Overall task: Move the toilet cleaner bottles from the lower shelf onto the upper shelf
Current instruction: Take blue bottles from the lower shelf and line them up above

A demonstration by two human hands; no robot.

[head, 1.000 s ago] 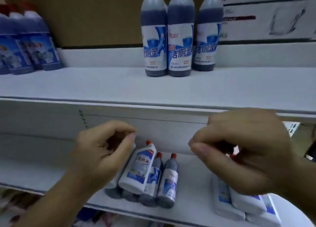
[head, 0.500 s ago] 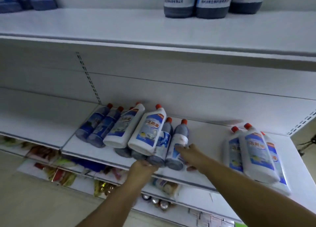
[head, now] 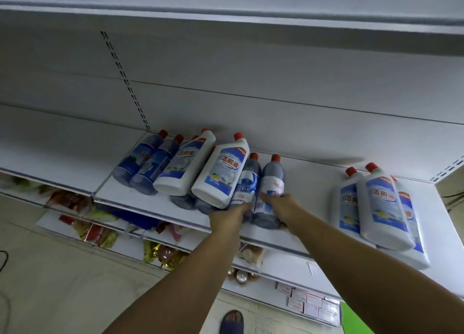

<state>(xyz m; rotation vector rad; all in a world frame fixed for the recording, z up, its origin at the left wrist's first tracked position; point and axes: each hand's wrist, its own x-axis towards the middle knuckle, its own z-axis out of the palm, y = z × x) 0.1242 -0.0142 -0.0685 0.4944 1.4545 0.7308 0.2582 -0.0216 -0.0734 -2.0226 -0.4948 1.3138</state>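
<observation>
Several toilet cleaner bottles lie on their sides on the lower shelf [head: 296, 238], red caps toward the back wall. My left hand [head: 229, 218] grips the base of a dark blue bottle [head: 247, 180] beside a white bottle [head: 222, 173]. My right hand [head: 281, 208] is closed around the lower part of the neighbouring dark blue bottle [head: 272, 180]. Both bottles still rest on the shelf. Left of them lie two more dark bottles [head: 143, 162] and another white bottle [head: 185, 162]. The upper shelf's front edge [head: 251, 29] runs across the top; its surface is out of view.
A stack of white bottles [head: 381, 208] lies at the right end of the lower shelf. Below are shelves with snack packets [head: 100, 235], jars [head: 241, 276] and small boxes [head: 308, 301]. A sandalled foot [head: 232, 322] stands on the floor.
My hands dropped from in front of the upper shelf to the lower shelf and closed on two dark blue bottles. The view tilted down, so the upper shelf's bottles left the frame.
</observation>
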